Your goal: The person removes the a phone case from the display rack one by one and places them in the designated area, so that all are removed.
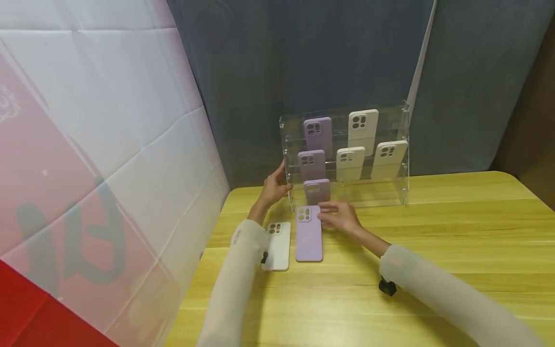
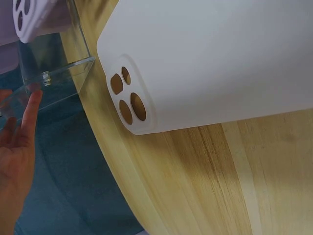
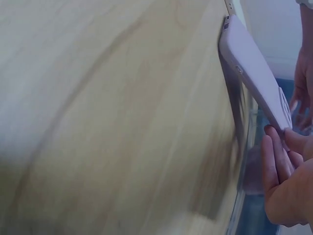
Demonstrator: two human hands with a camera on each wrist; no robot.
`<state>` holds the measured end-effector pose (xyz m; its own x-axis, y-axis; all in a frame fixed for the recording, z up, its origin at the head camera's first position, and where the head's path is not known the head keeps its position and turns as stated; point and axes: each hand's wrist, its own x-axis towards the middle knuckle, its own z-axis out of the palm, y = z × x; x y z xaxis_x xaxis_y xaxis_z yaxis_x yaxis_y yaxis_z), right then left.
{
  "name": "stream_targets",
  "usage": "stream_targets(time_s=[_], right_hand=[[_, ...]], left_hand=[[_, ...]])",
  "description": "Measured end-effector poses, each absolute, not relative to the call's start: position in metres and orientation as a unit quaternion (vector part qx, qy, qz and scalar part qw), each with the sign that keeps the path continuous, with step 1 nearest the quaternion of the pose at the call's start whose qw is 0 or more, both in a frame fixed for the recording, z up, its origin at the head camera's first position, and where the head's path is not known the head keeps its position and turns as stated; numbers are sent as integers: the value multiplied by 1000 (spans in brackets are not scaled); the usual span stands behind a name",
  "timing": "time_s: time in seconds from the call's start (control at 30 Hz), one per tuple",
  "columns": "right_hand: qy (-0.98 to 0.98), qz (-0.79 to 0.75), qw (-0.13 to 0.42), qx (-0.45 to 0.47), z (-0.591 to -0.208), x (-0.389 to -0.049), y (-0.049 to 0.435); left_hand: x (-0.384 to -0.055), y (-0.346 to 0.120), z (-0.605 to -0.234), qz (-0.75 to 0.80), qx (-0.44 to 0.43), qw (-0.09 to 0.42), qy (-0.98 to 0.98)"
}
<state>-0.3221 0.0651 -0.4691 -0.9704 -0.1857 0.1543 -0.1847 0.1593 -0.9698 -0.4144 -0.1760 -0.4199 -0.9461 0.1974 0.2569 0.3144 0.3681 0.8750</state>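
Note:
A lilac phone case [image 1: 309,238] has its top corner pinched by my right hand [image 1: 341,217]. The right wrist view shows the thumb above and fingers beneath that corner, the lilac case [image 3: 254,73] tilted with its near end lower by the table. My left hand [image 1: 274,188] holds the left side of a clear acrylic display stand [image 1: 368,198]; in the left wrist view its fingers [image 2: 31,115] lie along the transparent side panel. A white phone case [image 1: 279,248] rests on the table left of the lilac one, partly behind the left sleeve.
Three lilac cases, among them a top one [image 1: 318,137], stand in the stand's left column. Several white cases, one a top case [image 1: 363,130], lean on its right side. A wood-grain table [image 1: 468,241] lies beneath; a dark curtain [image 1: 303,58] hangs behind, a pale printed sheet [image 1: 130,96] at left.

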Motion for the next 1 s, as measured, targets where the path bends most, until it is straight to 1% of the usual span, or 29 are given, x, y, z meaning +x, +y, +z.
stream_targets(time_s=[0.33, 0.6, 0.8, 1.0], right_hand=[[768, -635, 12, -78, -478, -319, 44], [777, -624, 36, -66, -482, -320, 42], [783, -617, 55, -56, -484, -318, 42], [788, -611, 53, -54, -484, -316, 40]], left_hand=[[-417, -178, -422, -544, -154, 55, -823], [-420, -176, -422, -544, -158, 62, -822], [-419, -175, -421, -543, -151, 57, -824], [-417, -176, -421, -543, -151, 57, -824]])
